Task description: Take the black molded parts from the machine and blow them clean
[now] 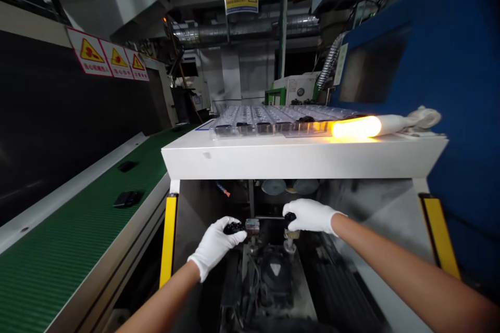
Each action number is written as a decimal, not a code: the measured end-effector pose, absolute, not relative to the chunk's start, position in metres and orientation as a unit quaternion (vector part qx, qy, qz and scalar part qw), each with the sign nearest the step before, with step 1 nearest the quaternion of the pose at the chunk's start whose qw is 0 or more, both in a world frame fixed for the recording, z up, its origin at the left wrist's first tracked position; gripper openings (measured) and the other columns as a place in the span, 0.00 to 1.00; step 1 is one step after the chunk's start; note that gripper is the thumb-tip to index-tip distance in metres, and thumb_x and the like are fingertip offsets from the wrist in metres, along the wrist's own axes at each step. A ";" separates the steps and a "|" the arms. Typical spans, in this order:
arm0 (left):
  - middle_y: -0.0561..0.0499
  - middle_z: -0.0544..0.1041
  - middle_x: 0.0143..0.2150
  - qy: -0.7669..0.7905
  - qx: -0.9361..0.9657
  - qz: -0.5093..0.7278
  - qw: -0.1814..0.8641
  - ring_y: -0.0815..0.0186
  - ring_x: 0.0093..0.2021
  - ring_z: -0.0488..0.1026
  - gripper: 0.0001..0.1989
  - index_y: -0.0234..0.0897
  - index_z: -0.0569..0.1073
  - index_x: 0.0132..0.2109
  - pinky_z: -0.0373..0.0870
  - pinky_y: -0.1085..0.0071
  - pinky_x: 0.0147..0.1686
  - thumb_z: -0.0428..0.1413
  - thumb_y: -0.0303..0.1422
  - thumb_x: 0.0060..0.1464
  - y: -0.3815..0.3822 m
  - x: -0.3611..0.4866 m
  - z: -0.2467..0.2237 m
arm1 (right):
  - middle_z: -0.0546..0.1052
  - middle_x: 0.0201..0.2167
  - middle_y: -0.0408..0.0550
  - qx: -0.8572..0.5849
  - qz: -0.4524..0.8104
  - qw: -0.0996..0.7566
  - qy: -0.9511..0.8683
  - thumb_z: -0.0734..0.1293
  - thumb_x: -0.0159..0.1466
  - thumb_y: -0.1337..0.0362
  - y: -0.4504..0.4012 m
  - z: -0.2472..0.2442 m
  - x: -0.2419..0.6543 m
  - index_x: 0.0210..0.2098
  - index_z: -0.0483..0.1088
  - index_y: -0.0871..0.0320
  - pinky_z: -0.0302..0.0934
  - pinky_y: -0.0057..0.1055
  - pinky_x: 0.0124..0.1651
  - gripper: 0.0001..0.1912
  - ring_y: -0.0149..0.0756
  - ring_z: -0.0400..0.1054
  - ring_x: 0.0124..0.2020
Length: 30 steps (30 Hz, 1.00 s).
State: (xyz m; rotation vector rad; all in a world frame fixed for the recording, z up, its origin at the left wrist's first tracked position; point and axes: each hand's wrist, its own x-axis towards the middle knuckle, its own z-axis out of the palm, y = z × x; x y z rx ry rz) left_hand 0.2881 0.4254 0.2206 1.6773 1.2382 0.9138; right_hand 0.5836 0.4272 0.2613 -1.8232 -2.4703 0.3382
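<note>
My left hand [219,242], in a white glove, is closed on a black part [233,228] just left of a small metal block [252,226] on a post. In the other white glove, my right hand [310,215] grips a second black part [289,217] above the right-hand post [289,242]. Whether either part touches its post is hard to tell. Both hands are inside the opening under a white shelf [297,161]. Between and below them sits a dark machine body [276,273] with a pale triangle.
On the left, a green conveyor belt [89,229] carries black parts [128,199]. Clear plastic trays [269,129] and a glowing yellow lamp [356,127] lie on the shelf. Yellow guard strips [168,239] flank the opening. A blue machine panel [441,88] stands at right.
</note>
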 end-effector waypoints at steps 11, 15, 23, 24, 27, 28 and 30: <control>0.52 0.75 0.28 0.452 0.596 0.425 0.510 0.68 0.27 0.72 0.20 0.35 0.76 0.35 0.73 0.70 0.30 0.69 0.41 0.35 0.453 0.347 0.216 | 0.80 0.42 0.50 -0.638 0.081 0.101 -0.759 0.67 0.55 0.51 0.411 0.246 0.580 0.53 0.71 0.49 0.62 0.36 0.40 0.26 0.47 0.74 0.42; 0.51 0.75 0.29 0.429 0.588 0.433 0.533 0.69 0.28 0.71 0.23 0.34 0.76 0.34 0.72 0.72 0.29 0.70 0.43 0.32 0.459 0.351 0.215 | 0.80 0.44 0.55 -0.685 0.083 0.199 -0.696 0.64 0.58 0.45 0.403 0.225 0.577 0.59 0.65 0.51 0.64 0.40 0.47 0.33 0.48 0.74 0.46; 0.51 0.74 0.33 0.419 0.558 0.466 0.544 0.69 0.32 0.70 0.23 0.34 0.75 0.36 0.71 0.72 0.34 0.69 0.46 0.36 0.458 0.359 0.197 | 0.78 0.48 0.58 -0.715 0.218 0.457 -0.482 0.68 0.54 0.46 0.405 0.181 0.548 0.57 0.64 0.58 0.65 0.41 0.53 0.36 0.47 0.72 0.50; 0.51 0.75 0.33 0.421 0.560 0.458 0.548 0.69 0.33 0.70 0.24 0.34 0.75 0.36 0.71 0.72 0.35 0.68 0.46 0.37 0.457 0.358 0.196 | 0.78 0.46 0.56 -0.703 0.239 0.488 -0.458 0.68 0.53 0.47 0.407 0.178 0.544 0.54 0.66 0.57 0.66 0.40 0.51 0.33 0.46 0.73 0.48; 0.51 0.75 0.35 0.424 0.564 0.443 0.553 0.68 0.35 0.71 0.24 0.34 0.74 0.39 0.72 0.70 0.37 0.67 0.46 0.38 0.454 0.356 0.197 | 0.80 0.37 0.51 -0.685 0.258 0.535 -0.422 0.68 0.53 0.50 0.410 0.174 0.535 0.42 0.69 0.55 0.68 0.38 0.44 0.21 0.43 0.75 0.38; 0.50 0.75 0.36 0.425 0.568 0.443 0.548 0.68 0.36 0.71 0.24 0.35 0.74 0.39 0.72 0.69 0.38 0.67 0.46 0.38 0.454 0.355 0.196 | 0.80 0.35 0.50 -0.689 0.249 0.539 -0.415 0.68 0.54 0.51 0.411 0.173 0.533 0.39 0.69 0.54 0.68 0.38 0.42 0.18 0.43 0.75 0.37; 0.50 0.75 0.38 0.428 0.577 0.452 0.529 0.67 0.38 0.71 0.24 0.35 0.74 0.40 0.72 0.68 0.40 0.66 0.47 0.40 0.454 0.356 0.194 | 0.80 0.34 0.49 -0.706 0.229 0.540 -0.397 0.67 0.54 0.51 0.412 0.173 0.530 0.38 0.68 0.54 0.67 0.38 0.41 0.17 0.43 0.74 0.36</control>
